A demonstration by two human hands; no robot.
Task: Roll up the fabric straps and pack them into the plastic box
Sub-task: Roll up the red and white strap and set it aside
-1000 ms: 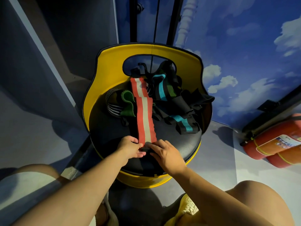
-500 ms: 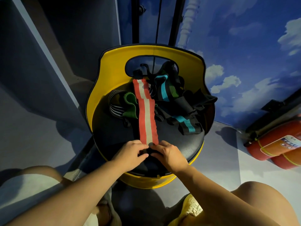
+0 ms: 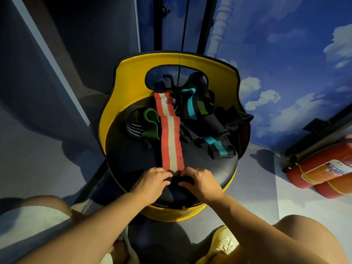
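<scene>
Red-white strap (image 3: 170, 134) in both hands

Both arms reach up from the bottom of the view and meet near the middle. The left arm comes in from 7 o'clock and the right arm from 5 o'clock. The left hand (image 3: 153, 181) and the right hand (image 3: 201, 181) sit close side by side, backs up. Their fingers are curled down and point toward each other, pinching the near end of the red and white strap (image 3: 170, 134). Two bare knees show at the bottom corners.
</scene>
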